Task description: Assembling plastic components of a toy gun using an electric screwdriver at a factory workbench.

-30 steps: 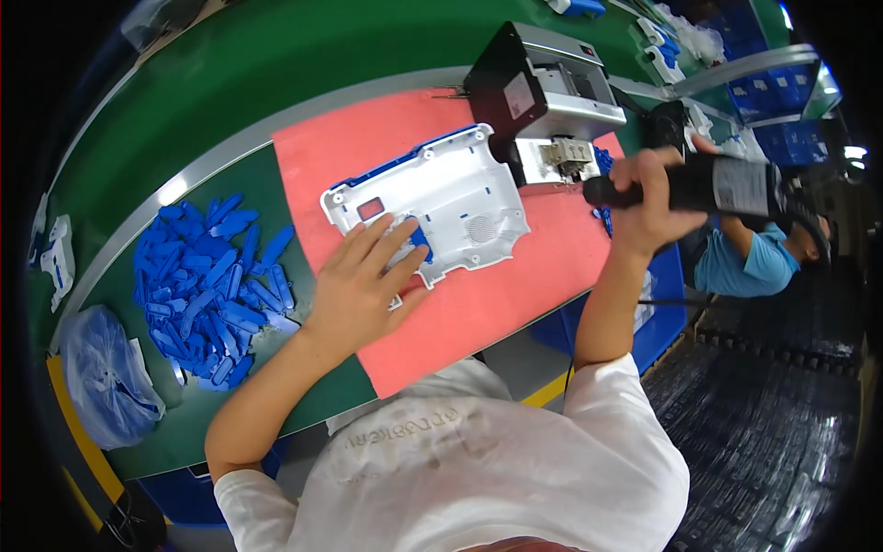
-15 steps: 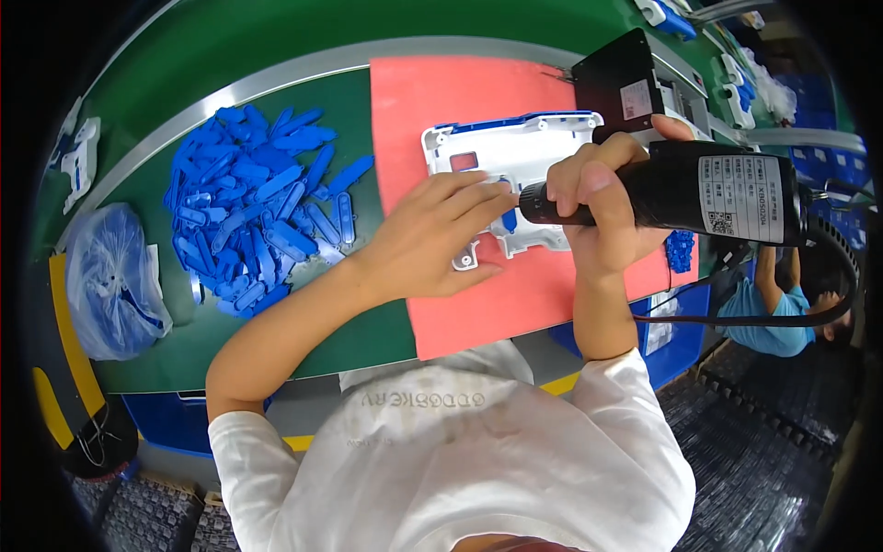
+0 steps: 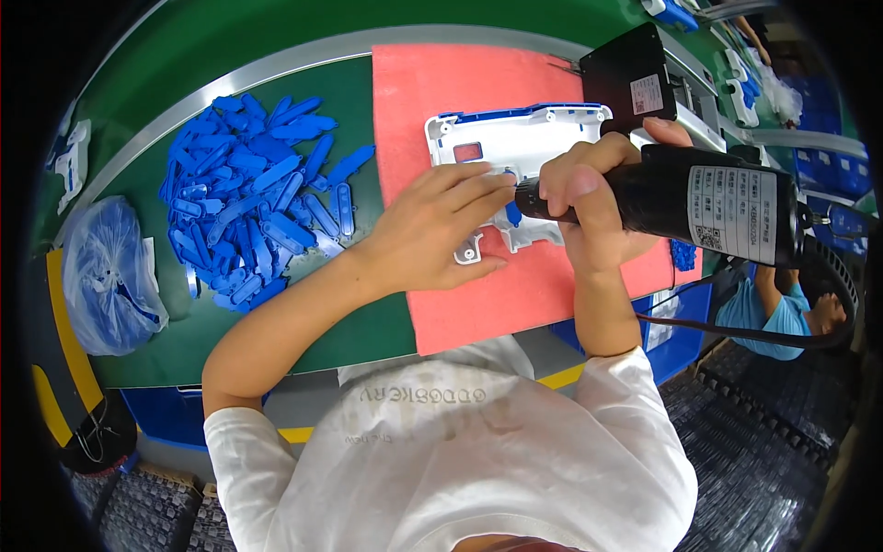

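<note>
Green workbench filling the upper frame, with a pink mat from upper centre down to centre. On the mat, at centre-right, a white plastic housing, long axis running left to right, lower edge tucked under both hands. Left of the mat, a heap of blue plastic clips; further left, a clear bag of more blue parts. Black box just beyond the housing at upper right.

Electric screwdriver, black and cylindrical, lying nearly horizontal from right edge toward centre, tip meeting the housing's lower middle beside a small blue piece. Right hand wrapped fully closed around the driver's front end. Left hand lying mostly flat, fingers extended rightward, pressing on the housing's lower left and touching near the driver tip; nothing clasped inside it. Both hands at the housing, left fingertips nearest the tip.
</note>
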Motion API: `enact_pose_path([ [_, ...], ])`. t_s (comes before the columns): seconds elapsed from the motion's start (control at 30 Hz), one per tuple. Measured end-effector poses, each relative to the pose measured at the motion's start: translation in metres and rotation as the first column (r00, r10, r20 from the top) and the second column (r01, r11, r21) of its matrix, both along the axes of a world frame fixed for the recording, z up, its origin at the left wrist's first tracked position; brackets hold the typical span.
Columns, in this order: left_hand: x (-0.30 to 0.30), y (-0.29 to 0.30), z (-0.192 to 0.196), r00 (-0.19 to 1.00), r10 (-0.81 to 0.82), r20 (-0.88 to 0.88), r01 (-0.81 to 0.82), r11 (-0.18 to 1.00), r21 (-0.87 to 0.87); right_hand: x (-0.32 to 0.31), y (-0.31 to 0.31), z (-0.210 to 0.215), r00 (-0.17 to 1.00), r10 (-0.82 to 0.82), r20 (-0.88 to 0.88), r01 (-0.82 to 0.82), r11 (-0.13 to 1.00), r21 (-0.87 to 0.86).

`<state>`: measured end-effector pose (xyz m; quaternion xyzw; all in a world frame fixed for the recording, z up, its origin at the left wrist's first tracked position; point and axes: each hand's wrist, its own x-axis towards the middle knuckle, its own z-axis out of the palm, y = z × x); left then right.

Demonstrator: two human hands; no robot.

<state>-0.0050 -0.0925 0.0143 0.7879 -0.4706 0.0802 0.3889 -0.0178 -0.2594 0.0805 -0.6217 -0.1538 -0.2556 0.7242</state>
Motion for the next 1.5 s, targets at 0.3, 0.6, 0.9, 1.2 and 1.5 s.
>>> enact_pose_path([
  [0.3, 0.0, 0.0, -0.002, 0.999, 0.014, -0.036, -0.014, 1.0, -0.013, 0.002, -0.018, -0.002, 0.977, 0.185, 0.105, -0.119, 0.884, -0.452],
  [0.6, 0.002, 0.0, 0.001, 1.0, 0.002, -0.016, -0.001, 1.0, 0.007, -0.003, -0.016, -0.001, 0.965, 0.242, 0.101, -0.175, 0.881, -0.44],
  [0.9, -0.001, 0.002, 0.003, 0.997, -0.055, 0.055, 0.052, 0.997, 0.058, -0.014, -0.06, 0.036, 0.942, -0.1, 0.319, 0.061, 0.99, 0.131],
  [1.2, -0.01, -0.005, 0.018, 0.998, -0.042, -0.041, 0.048, 0.987, 0.154, -0.009, -0.147, 0.051, 0.787, -0.495, 0.369, 0.5, 0.861, 0.091],
  [1.5, -0.01, -0.008, 0.013, 1.0, -0.021, 0.011, 0.019, 0.986, 0.166, 0.0, -0.135, 0.042, 0.858, -0.435, 0.274, 0.447, 0.894, 0.019],
])
